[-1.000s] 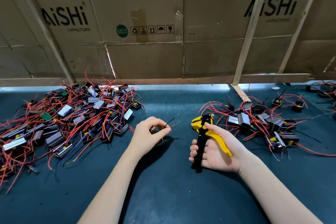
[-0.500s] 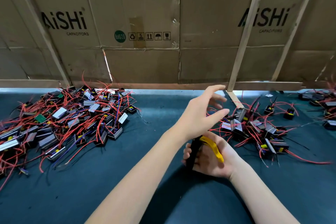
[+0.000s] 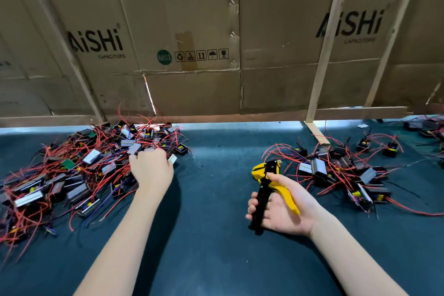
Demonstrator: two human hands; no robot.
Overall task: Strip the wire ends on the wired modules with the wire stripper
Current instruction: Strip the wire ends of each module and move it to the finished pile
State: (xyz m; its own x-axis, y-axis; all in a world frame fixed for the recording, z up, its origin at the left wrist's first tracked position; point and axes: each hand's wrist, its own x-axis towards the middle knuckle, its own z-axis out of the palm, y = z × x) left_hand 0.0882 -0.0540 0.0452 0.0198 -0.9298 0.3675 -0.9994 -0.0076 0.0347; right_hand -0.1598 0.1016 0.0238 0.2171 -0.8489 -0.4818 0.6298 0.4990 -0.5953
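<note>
The yellow-and-black wire stripper (image 3: 268,190) lies in the right hand (image 3: 282,209), whose fingers curl round its handles, low over the dark worktop (image 3: 211,235). The left hand (image 3: 151,169) reaches into the left pile of wired modules (image 3: 72,170), fingers bent down among them; whether it grips 1 is unclear. A smaller pile (image 3: 341,173) lies right.

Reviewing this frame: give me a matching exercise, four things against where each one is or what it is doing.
Things:
1. left hand
2. right hand
3. wire stripper
4. cardboard wall

States:
a. stands behind the table
b. yellow and black, held with its head pointing away from the person
c. reaches into the big pile of modules
d. palm up, grips the tool's handles

Pairs: 1-c, 2-d, 3-b, 4-a
</note>
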